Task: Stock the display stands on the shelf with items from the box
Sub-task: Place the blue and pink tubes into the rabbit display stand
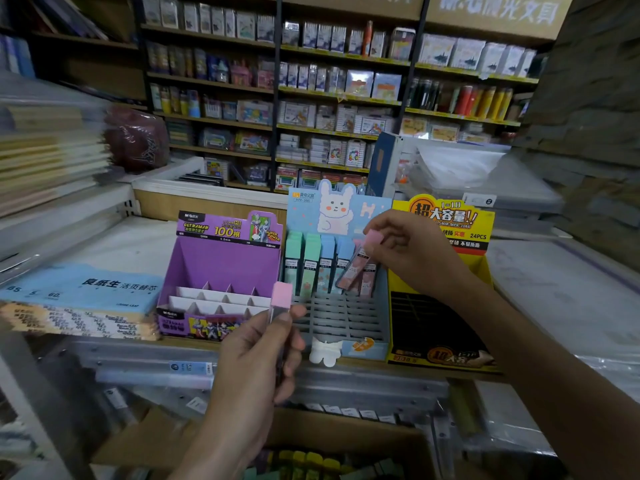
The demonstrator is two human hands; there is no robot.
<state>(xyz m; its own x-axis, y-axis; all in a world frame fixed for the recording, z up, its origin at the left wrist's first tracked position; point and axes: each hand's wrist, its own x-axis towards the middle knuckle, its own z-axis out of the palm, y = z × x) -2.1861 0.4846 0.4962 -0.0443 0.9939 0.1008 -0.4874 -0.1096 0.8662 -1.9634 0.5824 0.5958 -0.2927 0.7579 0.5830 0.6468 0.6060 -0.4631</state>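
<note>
Early going: the right hand [412, 251] pinches a pink-capped case [360, 265] tilted over the blue stand's [339, 320] nearly full back row, the left hand [256, 362] grips a second case [281, 299] near the shelf's [367, 364] front edge, while the purple stand [221, 268] and yellow stand [440, 306] look empty.

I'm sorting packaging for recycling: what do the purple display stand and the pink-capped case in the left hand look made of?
Purple display stand: printed cardboard, apparently, given folded panels and white slotted dividers. Pink-capped case: likely plastic, with matte opaque cap and darker, seemingly translucent body.
</note>
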